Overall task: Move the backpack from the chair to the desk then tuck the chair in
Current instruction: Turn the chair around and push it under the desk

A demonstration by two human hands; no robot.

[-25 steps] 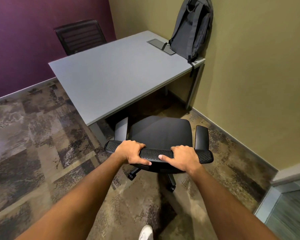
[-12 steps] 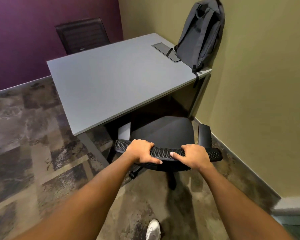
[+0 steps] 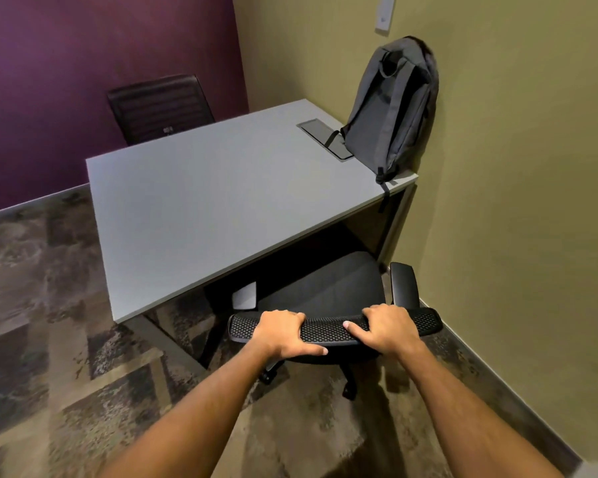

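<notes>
A grey backpack (image 3: pixel 392 108) stands upright at the far right corner of the grey desk (image 3: pixel 201 208), leaning on the olive wall. A black office chair (image 3: pixel 328 284) sits at the desk's near right side, its seat front and left armrest partly under the desktop. My left hand (image 3: pixel 283 332) and my right hand (image 3: pixel 387 327) both grip the mesh top edge of the chair's backrest, thumbs toward me. The right armrest (image 3: pixel 404 282) stands outside the desk, close to the wall.
A second black chair (image 3: pixel 159 106) stands behind the desk against the purple wall. A flat cable hatch (image 3: pixel 325 138) lies in the desktop beside the backpack. The olive wall runs close on the right. Patterned carpet (image 3: pixel 49 339) spreads to the left.
The chair has rolled forward, with its seat going further under the desk. Both hands kept their grip on the backrest and I have stepped closer to the desk.
</notes>
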